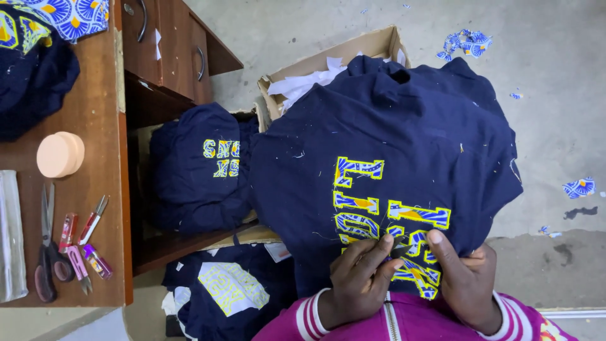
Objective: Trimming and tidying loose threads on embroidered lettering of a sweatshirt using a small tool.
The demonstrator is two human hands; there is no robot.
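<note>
Trimming loose threads from the appliqué lettering [385, 221] calls for the fabric to be drawn flat and taut over the lap, the cutting tips kept parallel to the cloth, and each thread cut close to the stitch line without nicking the yellow border. The navy sweatshirt [391, 139] fills the centre and right of the frame, draped toward the lower edge, with the lettering at lower centre. The left hand [360, 278], at lower centre, is curled closed around a small dark tool [399, 251], apparently a thread snip, its tip resting on the lettering; the blade position cannot be made out. The right hand [464, 278], just to its right, pinches the fabric, thumb on top and fingers folded beneath, holding the lettered area tight. At centre left a folded navy garment [202, 170] lies in a wooden compartment beside a cardboard box [353, 53] at upper centre. At lower left, on the wooden table [95, 126], lie scissors [45, 252] and several small snips [82, 246], with a round peach container [60, 154] above them
</note>
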